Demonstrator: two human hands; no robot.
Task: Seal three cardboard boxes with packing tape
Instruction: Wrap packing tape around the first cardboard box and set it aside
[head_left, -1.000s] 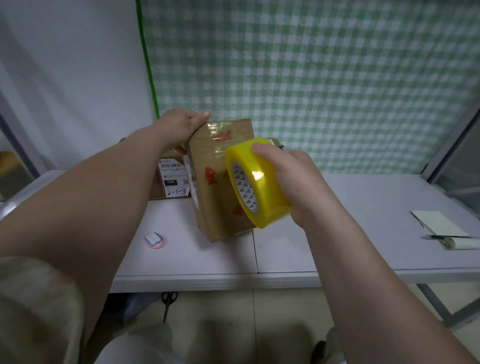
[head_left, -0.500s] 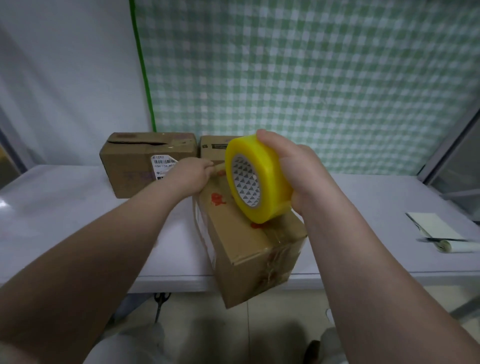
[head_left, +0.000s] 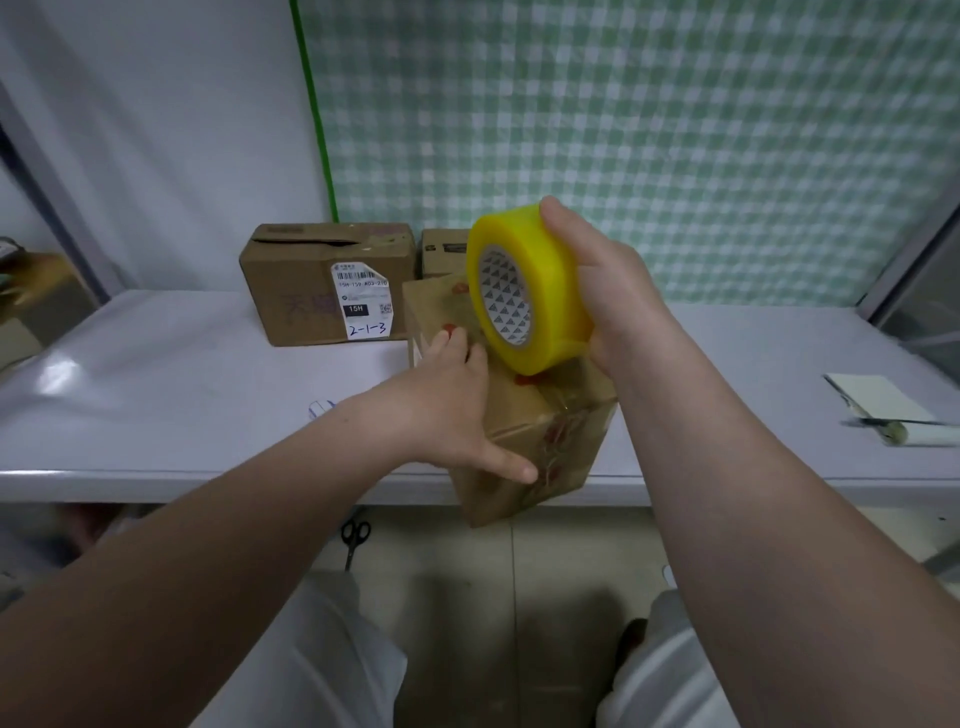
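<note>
Surface (head_left: 156, 364): passable left and right of near box (head_left: 545, 441); labelled box (head_left: 311, 291) and small box (head_left: 441, 254) stand behind it.

Lit softly and evenly from overhead, rather dim, with a cool violet cast. Shows a pale glare patch on the table (head_left: 57, 371) at the far left and a faint sheen on the tape roll (head_left: 548, 270). Casts broad, soft shadows on the near floor (head_left: 519, 597). Leans the upright frame (head_left: 906, 260) at the right, as wide lenses do. Smears the far left edge with blur.
</note>
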